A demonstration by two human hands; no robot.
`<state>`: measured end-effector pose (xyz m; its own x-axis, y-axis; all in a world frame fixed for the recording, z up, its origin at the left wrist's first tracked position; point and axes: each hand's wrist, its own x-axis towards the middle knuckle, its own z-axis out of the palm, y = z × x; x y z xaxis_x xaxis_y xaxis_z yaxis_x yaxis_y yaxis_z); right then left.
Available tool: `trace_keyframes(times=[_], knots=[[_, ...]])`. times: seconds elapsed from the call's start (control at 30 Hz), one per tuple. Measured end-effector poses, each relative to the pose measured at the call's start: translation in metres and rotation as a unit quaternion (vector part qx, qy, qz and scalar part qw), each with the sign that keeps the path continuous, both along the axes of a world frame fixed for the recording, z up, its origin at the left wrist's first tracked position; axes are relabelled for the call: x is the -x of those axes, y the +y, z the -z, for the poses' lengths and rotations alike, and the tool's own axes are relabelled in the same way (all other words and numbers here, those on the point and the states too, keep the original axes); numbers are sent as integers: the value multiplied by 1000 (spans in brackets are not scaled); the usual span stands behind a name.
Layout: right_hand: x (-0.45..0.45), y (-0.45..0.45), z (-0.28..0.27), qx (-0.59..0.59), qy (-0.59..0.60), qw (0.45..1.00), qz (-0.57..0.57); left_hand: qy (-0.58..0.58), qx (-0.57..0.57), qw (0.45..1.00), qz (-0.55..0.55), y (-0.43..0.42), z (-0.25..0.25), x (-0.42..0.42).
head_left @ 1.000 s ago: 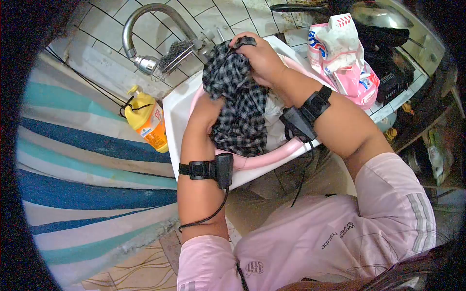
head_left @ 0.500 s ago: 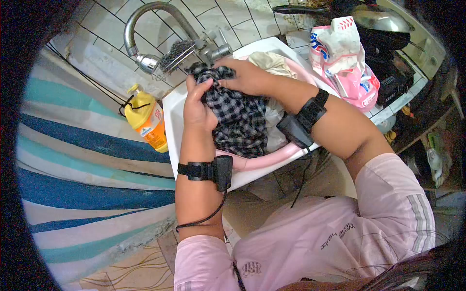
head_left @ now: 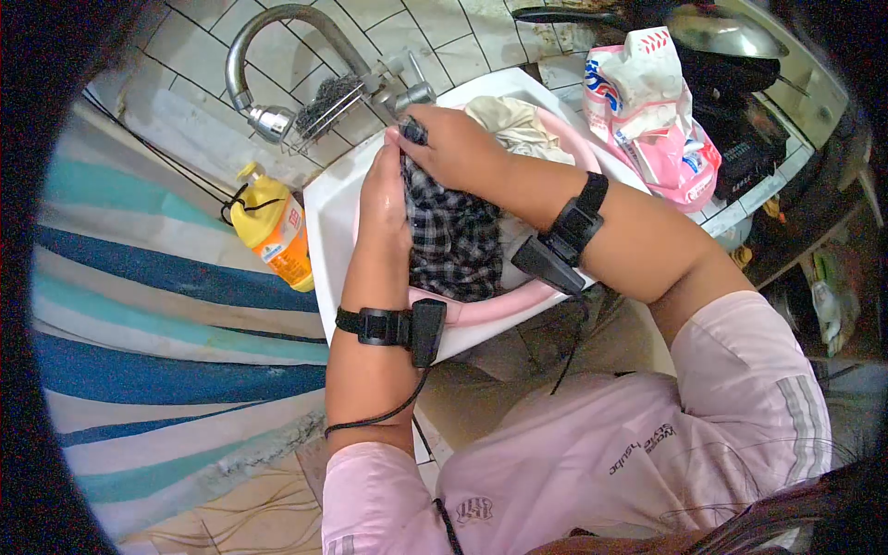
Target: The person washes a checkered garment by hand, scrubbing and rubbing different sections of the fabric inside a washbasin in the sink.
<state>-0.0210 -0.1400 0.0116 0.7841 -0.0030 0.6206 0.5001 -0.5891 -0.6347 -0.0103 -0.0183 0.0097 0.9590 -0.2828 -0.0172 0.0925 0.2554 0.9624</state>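
A wet-looking black-and-white checked cloth (head_left: 453,242) hangs bunched over a pink basin (head_left: 486,310) in the white sink (head_left: 331,222). My right hand (head_left: 455,151) is closed round the cloth's upper end, with a dark fold showing by the thumb. Against the cloth's left side lies my left hand (head_left: 381,202), its fingertips meeting the right hand so that the fabric is squeezed between the two. Part of the left fingers is hidden behind the cloth. Pale fabric (head_left: 523,128) lies in the basin to the right.
A curved metal faucet (head_left: 277,18) and a wire rack (head_left: 324,116) with a scouring pad stand behind the sink. A yellow-and-orange bottle (head_left: 277,231) is on the left. To the right are a pink-and-white detergent bag (head_left: 647,120) and a pan (head_left: 726,35).
My hands have come closer together at the cloth's top, and the left has turned more edge-on. Less of the cloth's upper end shows between them.
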Motion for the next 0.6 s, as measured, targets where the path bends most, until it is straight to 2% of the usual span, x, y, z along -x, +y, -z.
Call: trace_keyframes(times=[0.07, 0.13, 0.2, 0.23, 0.27, 0.33, 0.37, 0.4, 0.43, 0.47, 0.53, 0.57, 0.6], knots=[[-6, -5, 3, -24, 5, 999, 45, -50, 7, 998, 40, 0, 9, -10], [-13, -9, 7, -46, 12, 997, 58, -34, 12, 999, 41, -6, 1, 9], [-25, -9, 14, -183, 38, 982, 33, -20, 19, 999, 41, -6, 1, 14], [-29, -9, 17, -256, 105, 960, -37, -54, 8, 997, 48, -3, 5, 11], [-31, -9, 20, -255, 104, 961, -38, -89, -3, 995, 53, 0, 9, 9], [-27, -6, 20, -338, 111, 912, -204, -119, 27, 992, 19, 2, 4, 8], [-31, -10, 27, -242, 48, 932, -267, -129, -33, 991, -9, 8, 1, 2], [-27, -7, 24, -241, 50, 931, -270, -138, -94, 985, -36, 13, -1, -2], [-19, -4, 17, -260, 64, 931, -249, -161, -83, 979, -90, 14, 1, -5], [-13, -1, 12, -280, 78, 929, -227, -160, -83, 979, -92, 17, 3, -8], [-12, 1, 13, -259, 69, 942, -201, -192, -135, 959, -156, 29, 13, -25], [-11, -2, 10, -263, 77, 938, -212, -276, -258, 901, -213, 43, 28, -47], [-11, -6, 8, -267, 86, 934, -223, -276, -258, 901, -212, 52, 32, -54]])
